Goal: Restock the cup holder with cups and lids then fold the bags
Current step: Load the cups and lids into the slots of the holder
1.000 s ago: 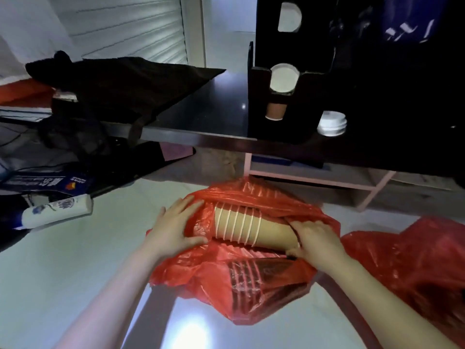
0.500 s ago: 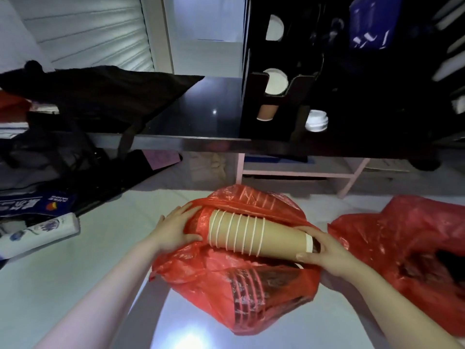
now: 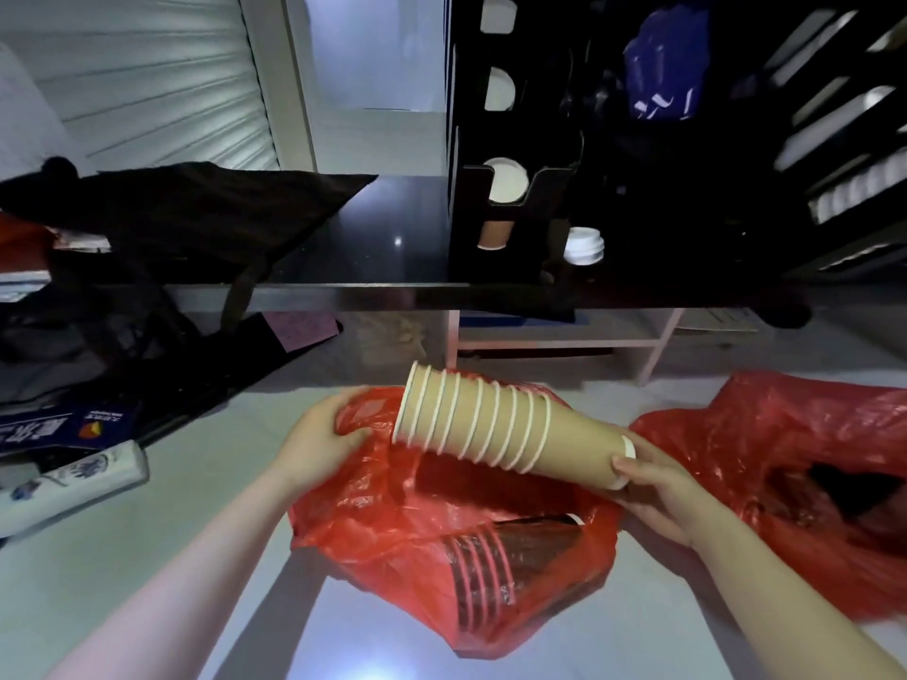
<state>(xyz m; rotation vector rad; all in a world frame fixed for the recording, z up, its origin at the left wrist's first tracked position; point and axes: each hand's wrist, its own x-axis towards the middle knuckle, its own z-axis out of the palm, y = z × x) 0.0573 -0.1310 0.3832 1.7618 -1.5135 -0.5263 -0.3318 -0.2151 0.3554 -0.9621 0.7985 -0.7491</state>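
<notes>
Centrally, the right hand (image 3: pixel 657 483) clamps its grip round the base of a stack of brown paper cups (image 3: pixel 491 424), while the left hand (image 3: pixel 319 434) clutches the crinkled red plastic bag (image 3: pixel 441 527).

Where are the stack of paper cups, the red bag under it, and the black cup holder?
stack of paper cups (image 3: pixel 495 427): head view, on the ringed rims mid-stack.
red bag (image 3: pixel 441 522): head view, crumpled plastic below the stack.
cup holder (image 3: pixel 527 247): head view, its dark front wall.

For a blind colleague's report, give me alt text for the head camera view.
The person's right hand holds a nested stack of brown paper cups by its base over an open red plastic bag, whose edge the left hand grips. Behind, a black cup holder stands on a dark counter.
</notes>
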